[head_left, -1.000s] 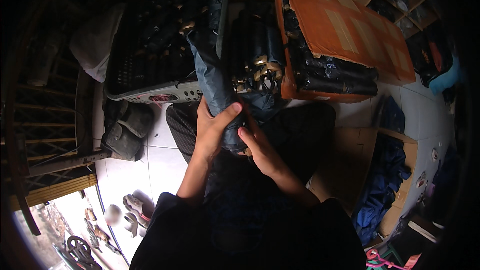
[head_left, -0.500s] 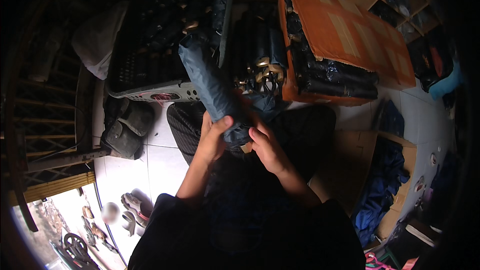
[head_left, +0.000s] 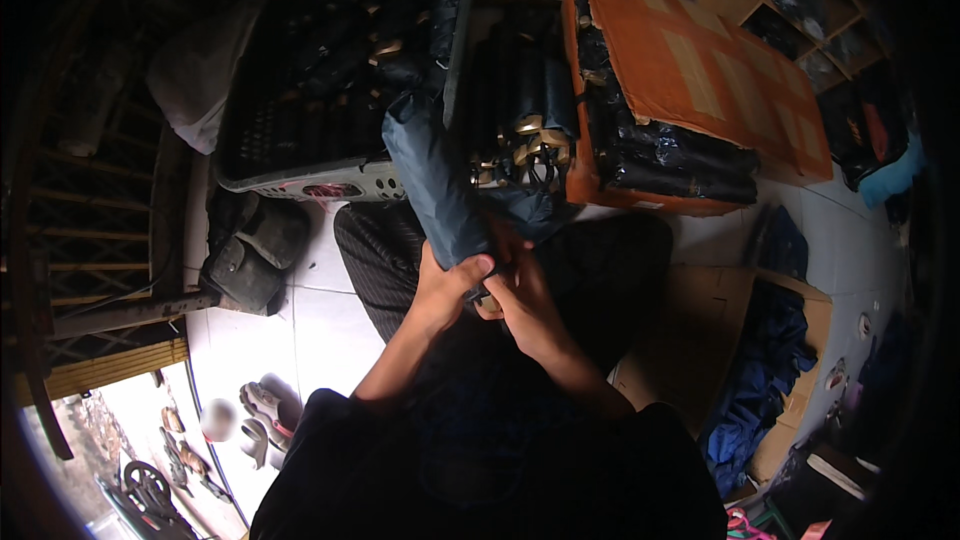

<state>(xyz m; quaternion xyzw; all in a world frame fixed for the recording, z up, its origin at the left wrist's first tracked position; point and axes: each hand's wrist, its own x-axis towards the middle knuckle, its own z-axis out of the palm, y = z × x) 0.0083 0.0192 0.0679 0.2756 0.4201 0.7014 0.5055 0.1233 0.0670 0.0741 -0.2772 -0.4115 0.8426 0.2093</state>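
Head view: the left hand point(head_left: 447, 292) has its fingers curled around the lower end of a dark blue folded umbrella point(head_left: 432, 180), thumb lying across the fabric, so it is plainly grasping it. The right hand point(head_left: 522, 298) is clenched just beside it at the same end, fingers pinching something small and pale there (too small to tell what). Both hands touch each other over the person's lap, and the umbrella rises tilted from them, up and to the left.

Beyond its top end sits a grey plastic basket point(head_left: 300, 180) filled with dark rolled umbrellas, a pink label on its near wall. To the right of the umbrella stands a bundle of black umbrellas with gold bands point(head_left: 520, 130). Further right is an orange cardboard box point(head_left: 700, 70), its flap crossed by paler tape strips, black wrapped packs stacked under it. A brown cardboard carton point(head_left: 690, 330) holding blue cloth lies at the lower right.
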